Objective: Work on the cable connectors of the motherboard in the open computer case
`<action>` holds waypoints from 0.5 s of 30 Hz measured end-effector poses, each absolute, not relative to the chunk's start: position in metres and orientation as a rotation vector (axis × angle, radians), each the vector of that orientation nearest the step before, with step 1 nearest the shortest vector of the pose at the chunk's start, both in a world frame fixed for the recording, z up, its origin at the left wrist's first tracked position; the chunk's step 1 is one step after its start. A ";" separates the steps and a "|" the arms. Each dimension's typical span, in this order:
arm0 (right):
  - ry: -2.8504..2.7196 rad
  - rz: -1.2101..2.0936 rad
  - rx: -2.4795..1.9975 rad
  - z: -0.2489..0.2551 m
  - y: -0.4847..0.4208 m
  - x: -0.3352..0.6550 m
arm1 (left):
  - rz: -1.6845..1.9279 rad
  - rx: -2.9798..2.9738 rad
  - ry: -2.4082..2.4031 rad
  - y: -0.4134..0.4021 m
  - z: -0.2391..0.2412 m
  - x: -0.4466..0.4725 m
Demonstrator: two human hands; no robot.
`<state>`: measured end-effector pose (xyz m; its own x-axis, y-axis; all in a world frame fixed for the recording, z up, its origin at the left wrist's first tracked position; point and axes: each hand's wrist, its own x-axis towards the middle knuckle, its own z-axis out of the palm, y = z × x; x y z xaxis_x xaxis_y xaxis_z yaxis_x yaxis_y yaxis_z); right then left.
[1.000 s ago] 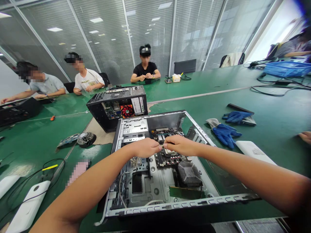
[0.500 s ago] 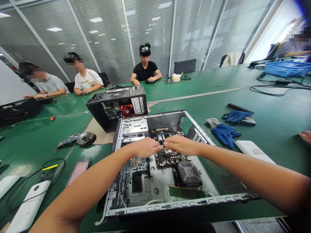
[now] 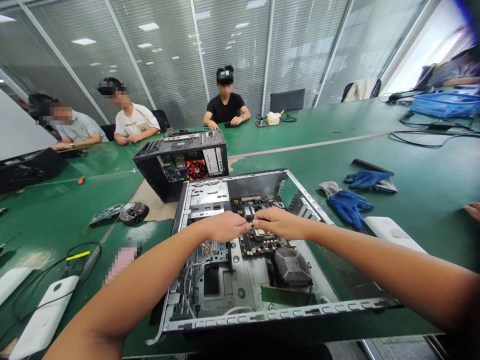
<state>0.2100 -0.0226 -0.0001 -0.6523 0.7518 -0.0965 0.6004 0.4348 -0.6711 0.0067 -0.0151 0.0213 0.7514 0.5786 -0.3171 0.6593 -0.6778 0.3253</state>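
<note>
Head view: barely any change; my left hand and right hand stay pinched closed, fingertips meeting over the circuit board in the case, same spot.

Green table; blue gloves; silver case; black case with red fan.

Tallied by kind
Two open computer cases, two blue gloves, three people seated opposite, two bare hands.
</note>
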 end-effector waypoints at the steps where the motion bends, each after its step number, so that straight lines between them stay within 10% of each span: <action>1: -2.472 1.019 -1.184 0.000 -0.022 0.210 | -0.267 2.523 0.944 -0.015 0.022 0.007; 15: -2.491 0.999 -1.181 -0.001 -0.022 0.211 | -0.257 2.525 0.939 -0.014 0.020 0.007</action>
<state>0.2110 -0.0221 -0.0009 -0.6572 0.7478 -0.0946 0.6059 0.4495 -0.6564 0.0068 -0.0144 0.0200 0.7535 0.5771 -0.3149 0.6570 -0.6774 0.3308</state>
